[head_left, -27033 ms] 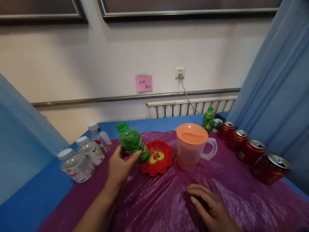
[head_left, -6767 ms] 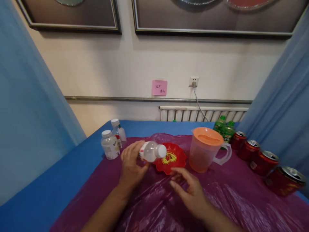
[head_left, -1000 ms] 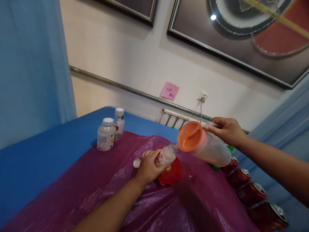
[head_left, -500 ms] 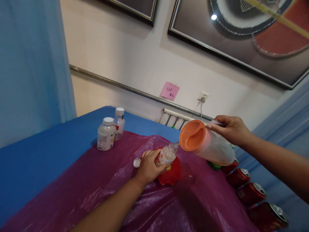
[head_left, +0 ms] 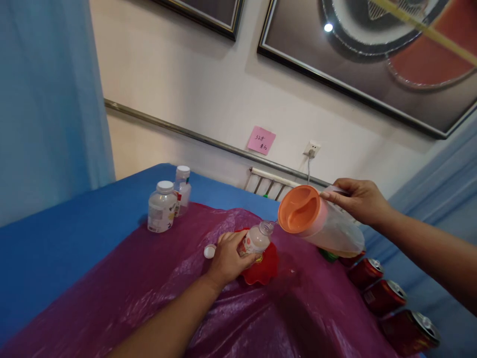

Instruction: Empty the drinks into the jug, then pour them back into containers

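Note:
My left hand is closed around a clear plastic bottle with a printed label, tilted so its uncapped mouth points up and right. Beneath it lies a red wavy-edged dish. By its handle, my right hand grips a translucent pitcher with an orange lid. The pitcher is tipped, its lid close to the bottle's mouth, and a thin trickle seems to run between them. Left of my left hand, a white cap rests on the purple plastic sheet.
Two capped clear bottles, a wide jar and a slimmer bottle, stand at the back left on the blue table cover. Several red cans line the right edge. Behind are a wall rail and blue curtains.
Both hands hold nearly the same pose, with the pitcher still tipped toward the bottle. The whole view has shifted slightly, and the pitcher sits a little farther right relative to the bottle.

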Available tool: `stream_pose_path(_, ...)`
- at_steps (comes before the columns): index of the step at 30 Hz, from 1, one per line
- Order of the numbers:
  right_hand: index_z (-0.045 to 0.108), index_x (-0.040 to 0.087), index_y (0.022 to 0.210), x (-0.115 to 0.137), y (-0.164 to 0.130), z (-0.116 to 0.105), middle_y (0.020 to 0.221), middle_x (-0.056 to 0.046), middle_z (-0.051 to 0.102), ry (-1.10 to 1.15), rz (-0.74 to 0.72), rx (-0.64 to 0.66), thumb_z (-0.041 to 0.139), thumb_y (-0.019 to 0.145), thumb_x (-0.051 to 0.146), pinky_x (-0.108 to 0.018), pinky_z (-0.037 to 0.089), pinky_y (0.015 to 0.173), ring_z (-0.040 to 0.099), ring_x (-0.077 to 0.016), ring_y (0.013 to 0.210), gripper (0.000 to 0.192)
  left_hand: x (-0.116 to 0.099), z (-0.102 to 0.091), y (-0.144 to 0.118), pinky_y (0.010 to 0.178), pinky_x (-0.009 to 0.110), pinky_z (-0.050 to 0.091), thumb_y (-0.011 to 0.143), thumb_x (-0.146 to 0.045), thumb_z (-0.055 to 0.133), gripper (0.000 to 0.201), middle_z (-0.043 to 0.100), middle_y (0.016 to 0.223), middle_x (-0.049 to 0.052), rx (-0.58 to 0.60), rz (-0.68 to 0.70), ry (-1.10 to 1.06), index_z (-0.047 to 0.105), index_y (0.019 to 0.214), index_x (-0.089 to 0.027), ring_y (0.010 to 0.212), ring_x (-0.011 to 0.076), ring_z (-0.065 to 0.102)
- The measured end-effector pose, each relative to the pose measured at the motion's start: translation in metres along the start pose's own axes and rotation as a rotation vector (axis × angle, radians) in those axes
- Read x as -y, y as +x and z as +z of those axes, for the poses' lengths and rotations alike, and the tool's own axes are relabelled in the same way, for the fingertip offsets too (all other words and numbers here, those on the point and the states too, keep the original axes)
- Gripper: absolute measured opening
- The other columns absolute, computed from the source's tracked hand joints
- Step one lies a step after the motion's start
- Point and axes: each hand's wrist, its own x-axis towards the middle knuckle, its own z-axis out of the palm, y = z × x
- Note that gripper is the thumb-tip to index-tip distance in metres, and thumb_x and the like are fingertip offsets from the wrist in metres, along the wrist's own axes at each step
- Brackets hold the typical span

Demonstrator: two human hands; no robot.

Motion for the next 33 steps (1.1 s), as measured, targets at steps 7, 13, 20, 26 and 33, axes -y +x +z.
stream_pose_path(7,0.058,0.021,0.06,0.0024,0.0003,0.0001,0.053,0.002,0.044,-0.003,0.001,0.0,0.061,0.07,0.088,-0.026,0.031,0.047,0.039,-0.0124,0.053,0.068,-0.002,-0.001,0.0,0.098,0.046,0.042,0.07,-0.039,0.088,0.063,0.075,0.112,0.007,0.02,-0.01,0.0,0.066,0.126,-0.023,0.107,0.0313,0.063)
stream_pose_path(13,0.056,0.021,0.059,0.0008,0.0011,0.0004,0.054,0.003,0.041,-0.025,0.002,-0.004,0.059,0.069,0.09,-0.026,0.029,0.048,0.036,-0.0122,0.053,0.069,-0.0035,-0.0016,0.0002,0.097,0.046,0.042,0.069,-0.037,0.088,0.061,0.075,0.113,0.006,0.02,-0.008,-0.004,0.067,0.125,-0.025,0.106,0.0312,0.063)
stream_pose_path(20,0.057,0.021,0.06,0.0017,0.0009,0.0001,0.054,0.003,0.039,-0.024,0.021,0.003,0.059,0.067,0.091,-0.027,0.029,0.049,0.036,-0.0123,0.054,0.071,-0.0001,0.0004,-0.0005,0.097,0.048,0.043,0.069,-0.039,0.086,0.062,0.075,0.111,0.007,0.014,0.001,-0.008,0.067,0.126,-0.024,0.106,0.0318,0.064)
stream_pose_path(26,0.058,0.021,0.061,-0.0011,0.001,-0.0019,0.055,0.003,0.041,-0.018,0.021,0.006,0.059,0.069,0.09,-0.027,0.03,0.05,0.037,-0.0126,0.055,0.07,0.0008,0.002,-0.0004,0.097,0.049,0.044,0.068,-0.04,0.087,0.064,0.075,0.112,0.007,0.002,-0.001,-0.016,0.067,0.126,-0.025,0.106,0.0321,0.064)
stream_pose_path(33,0.057,0.021,0.06,-0.0014,0.001,-0.0018,0.055,0.003,0.04,-0.029,0.014,0.019,0.06,0.071,0.088,-0.027,0.03,0.05,0.037,-0.0124,0.055,0.068,0.0002,0.001,-0.0009,0.099,0.048,0.043,0.068,-0.039,0.088,0.065,0.075,0.115,0.007,0.004,-0.005,-0.012,0.066,0.128,-0.025,0.108,0.0317,0.064)
